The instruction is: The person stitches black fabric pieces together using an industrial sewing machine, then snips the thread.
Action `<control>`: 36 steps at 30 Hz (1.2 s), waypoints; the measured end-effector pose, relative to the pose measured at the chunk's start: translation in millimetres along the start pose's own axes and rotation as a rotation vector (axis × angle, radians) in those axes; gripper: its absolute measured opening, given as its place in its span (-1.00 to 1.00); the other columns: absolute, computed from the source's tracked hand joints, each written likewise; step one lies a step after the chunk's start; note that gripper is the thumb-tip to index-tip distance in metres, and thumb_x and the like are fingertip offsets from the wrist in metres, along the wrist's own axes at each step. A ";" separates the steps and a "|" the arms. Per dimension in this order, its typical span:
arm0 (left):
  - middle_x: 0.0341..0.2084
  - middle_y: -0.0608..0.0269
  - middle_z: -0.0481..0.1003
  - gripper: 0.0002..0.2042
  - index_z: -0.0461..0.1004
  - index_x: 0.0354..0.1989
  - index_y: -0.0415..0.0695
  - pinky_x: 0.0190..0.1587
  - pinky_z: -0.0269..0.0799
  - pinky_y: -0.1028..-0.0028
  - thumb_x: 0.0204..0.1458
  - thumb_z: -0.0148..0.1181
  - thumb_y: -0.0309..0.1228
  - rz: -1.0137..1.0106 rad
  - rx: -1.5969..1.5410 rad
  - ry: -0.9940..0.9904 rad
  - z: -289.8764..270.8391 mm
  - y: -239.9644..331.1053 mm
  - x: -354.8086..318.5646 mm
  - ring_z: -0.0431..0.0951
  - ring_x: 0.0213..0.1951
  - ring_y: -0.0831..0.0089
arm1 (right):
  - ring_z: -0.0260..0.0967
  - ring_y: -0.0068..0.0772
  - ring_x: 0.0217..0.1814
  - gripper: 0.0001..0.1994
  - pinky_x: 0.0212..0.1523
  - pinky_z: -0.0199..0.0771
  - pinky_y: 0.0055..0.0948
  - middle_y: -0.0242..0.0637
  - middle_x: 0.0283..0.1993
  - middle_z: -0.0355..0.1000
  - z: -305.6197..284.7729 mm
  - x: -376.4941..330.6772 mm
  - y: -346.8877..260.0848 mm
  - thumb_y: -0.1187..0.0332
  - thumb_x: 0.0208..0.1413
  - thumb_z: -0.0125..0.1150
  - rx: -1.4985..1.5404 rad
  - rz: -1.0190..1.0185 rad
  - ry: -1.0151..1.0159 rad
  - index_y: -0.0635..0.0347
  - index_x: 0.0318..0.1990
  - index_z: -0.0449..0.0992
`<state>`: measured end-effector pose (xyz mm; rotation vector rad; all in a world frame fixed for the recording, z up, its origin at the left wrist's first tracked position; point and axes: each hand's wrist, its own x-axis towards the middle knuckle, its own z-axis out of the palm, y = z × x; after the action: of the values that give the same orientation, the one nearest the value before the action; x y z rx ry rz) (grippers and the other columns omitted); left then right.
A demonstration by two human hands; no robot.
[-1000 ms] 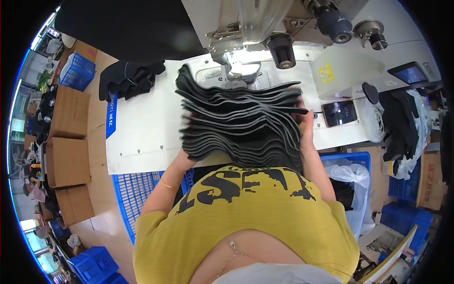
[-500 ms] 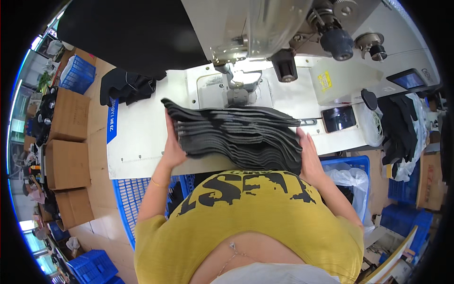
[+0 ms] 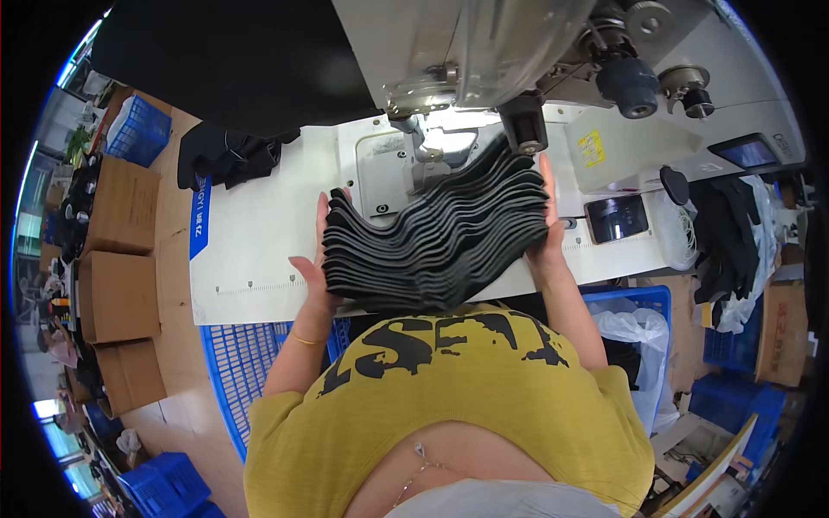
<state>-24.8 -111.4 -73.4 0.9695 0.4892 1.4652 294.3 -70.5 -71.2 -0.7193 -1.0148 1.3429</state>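
Note:
A thick stack of black fabric pieces [image 3: 432,242] stands on edge in wavy layers over the front of the white sewing table [image 3: 250,276]. At its left end my left hand [image 3: 318,263] presses with a flat palm, the fingers stretched along the layers and the thumb sticking out. My right hand [image 3: 547,233] bears on the right end, its fingers pointing away from me and its thumb bent near the layers. Between the two hands the stack is held and bowed. Its far right corner reaches up beside the sewing machine's needle area [image 3: 432,147].
The sewing machine head [image 3: 432,52] overhangs the table's far side. A phone [image 3: 617,217] lies on the right, and dark cloth [image 3: 229,155] at the far left. Blue baskets [image 3: 246,363] stand below the front edge. Cardboard boxes [image 3: 121,298] line the left floor.
The stack's right end has swung up and away from me with my right hand. Its layers are now more bowed and fanned. My left hand has moved slightly right, with the thumb lifted off.

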 end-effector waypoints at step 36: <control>0.42 -0.02 -0.11 0.45 -0.53 0.43 -0.25 0.43 -0.23 0.40 -0.59 0.58 -0.50 -0.724 0.819 -0.436 -27.7 71.9 -62.4 -0.12 0.44 0.28 | 0.04 0.07 0.44 0.08 0.45 -0.10 -0.05 0.13 0.34 0.15 39.5 -1.7 -123.0 -0.17 -0.28 0.43 -1.254 -0.314 -0.745 0.19 0.39 0.09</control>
<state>-96.3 -175.8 -49.6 1.4893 1.0158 0.3485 312.5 -93.3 54.7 -0.8832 -2.5256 0.5444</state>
